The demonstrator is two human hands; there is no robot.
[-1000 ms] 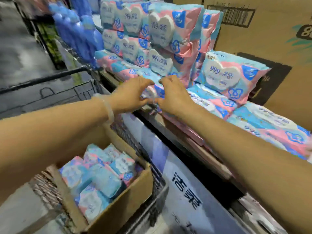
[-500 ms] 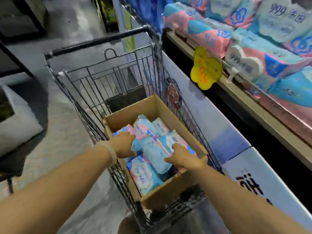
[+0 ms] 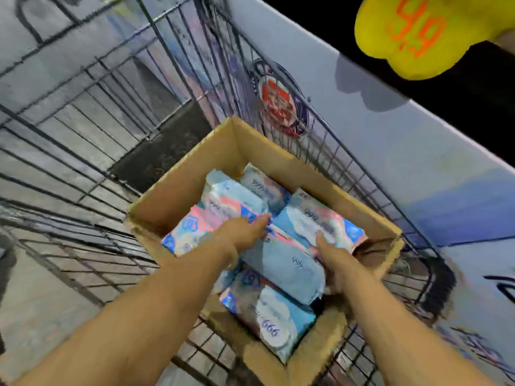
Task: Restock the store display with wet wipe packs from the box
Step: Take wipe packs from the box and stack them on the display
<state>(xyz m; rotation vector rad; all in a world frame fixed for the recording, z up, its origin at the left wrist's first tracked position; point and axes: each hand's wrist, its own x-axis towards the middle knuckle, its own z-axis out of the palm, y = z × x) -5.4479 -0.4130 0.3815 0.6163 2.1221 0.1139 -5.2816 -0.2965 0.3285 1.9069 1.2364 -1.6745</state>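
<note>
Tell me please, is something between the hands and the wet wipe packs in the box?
Nothing visible. Both the left hand and right hand are already on the wet wipe packs inside the open cardboard box.

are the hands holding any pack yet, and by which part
Both hands reach into the cardboard box. The left hand and right hand touch wet wipe packs, but blur hides whether either grips one.

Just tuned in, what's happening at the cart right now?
A person is reaching with both hands into the cardboard box that sits in the wire shopping cart. The left hand rests on a pink and blue wet wipe pack; the right hand is at the pack beside it. Motion blur hides whether either grip has closed. Several packs remain in the box. A yellow price tag hangs at the upper right.
</note>
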